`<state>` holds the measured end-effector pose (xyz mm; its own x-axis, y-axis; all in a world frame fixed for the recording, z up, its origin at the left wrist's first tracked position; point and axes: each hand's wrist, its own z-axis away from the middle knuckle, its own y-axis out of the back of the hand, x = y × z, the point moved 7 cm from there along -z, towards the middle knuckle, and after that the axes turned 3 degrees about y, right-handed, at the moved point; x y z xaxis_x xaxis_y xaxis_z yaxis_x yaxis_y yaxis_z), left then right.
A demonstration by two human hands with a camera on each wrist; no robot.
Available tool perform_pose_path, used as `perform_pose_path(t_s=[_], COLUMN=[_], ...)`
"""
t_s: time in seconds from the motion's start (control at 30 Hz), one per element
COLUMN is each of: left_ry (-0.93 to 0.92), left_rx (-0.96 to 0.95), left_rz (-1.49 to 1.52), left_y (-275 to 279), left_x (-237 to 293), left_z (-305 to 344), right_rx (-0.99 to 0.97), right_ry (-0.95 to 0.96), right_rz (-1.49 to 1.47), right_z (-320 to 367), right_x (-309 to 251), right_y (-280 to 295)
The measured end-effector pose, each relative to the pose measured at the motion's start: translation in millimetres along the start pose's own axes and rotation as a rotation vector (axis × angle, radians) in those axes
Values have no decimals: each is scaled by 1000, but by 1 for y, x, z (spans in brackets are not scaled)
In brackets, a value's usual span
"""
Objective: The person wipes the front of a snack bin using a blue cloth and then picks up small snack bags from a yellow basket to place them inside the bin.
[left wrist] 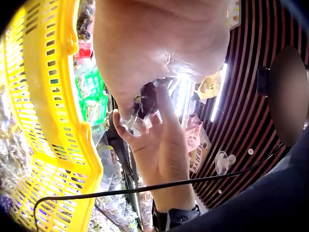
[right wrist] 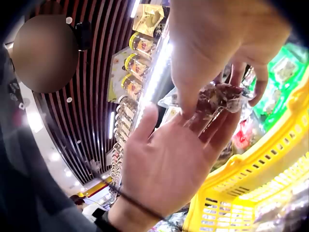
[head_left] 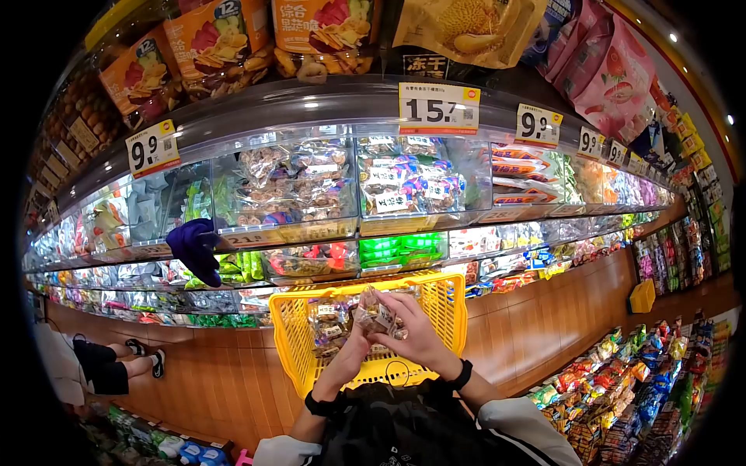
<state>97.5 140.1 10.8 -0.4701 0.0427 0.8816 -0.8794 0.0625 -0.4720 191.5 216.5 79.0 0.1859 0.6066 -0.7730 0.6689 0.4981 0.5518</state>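
Observation:
Over a yellow shopping basket I hold a small clear packet of dark brown pieces with both hands. My left hand supports it from the left and below, its fingers under the plastic in the right wrist view. My right hand grips the packet from the right, with thumb and fingers at the crinkled film. Seen from the left wrist, the packet is partly hidden between the two hands. More small wrapped packets lie in the basket below.
Shelves ahead hold clear bins of wrapped snacks, with a price tag above. A dark purple cloth-like thing hangs from the shelf edge. Another person's legs show at left. Packed snack racks stand at lower right.

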Motion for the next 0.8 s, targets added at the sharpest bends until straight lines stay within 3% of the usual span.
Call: perform_pose_path(t_s=[0.1, 0.13, 0.27, 0.3, 0.33, 0.43, 0.57, 0.63, 0.67, 0.8], left_ry=[-84, -189, -174, -147, -117, -45, 114, 85, 79, 87], left_rx=[-95, -72, -74, -55, -37, 4, 273, 321, 360, 426], left_rz=[-61, -109, -166, -213, -259, -303, -329, -415, -386, -327], left_y=[-12, -16, -9, -7, -3, 17, 61, 72, 83, 97], left_x=[23, 36, 40, 40, 39, 34, 26, 33, 27, 25], left_z=[-1, -1, 5, 8, 12, 24, 45, 51, 56, 62], right_rx=[-28, 13, 75, 44, 64, -62, -224, -392, -374, -325], right_ry=[71, 153, 270, 169, 254, 224, 238, 204, 143, 114], right_rz=[-65, -29, 249, 236, 368, 508, 545, 609, 402, 458], right_z=[-21, -32, -84, -98, -113, -148, -165, -165, -167, -163], right_x=[-4, -11, -41, -36, -44, -32, 3, 22, 30, 20], right_y=[32, 53, 135, 150, 160, 170, 170, 162, 162, 158])
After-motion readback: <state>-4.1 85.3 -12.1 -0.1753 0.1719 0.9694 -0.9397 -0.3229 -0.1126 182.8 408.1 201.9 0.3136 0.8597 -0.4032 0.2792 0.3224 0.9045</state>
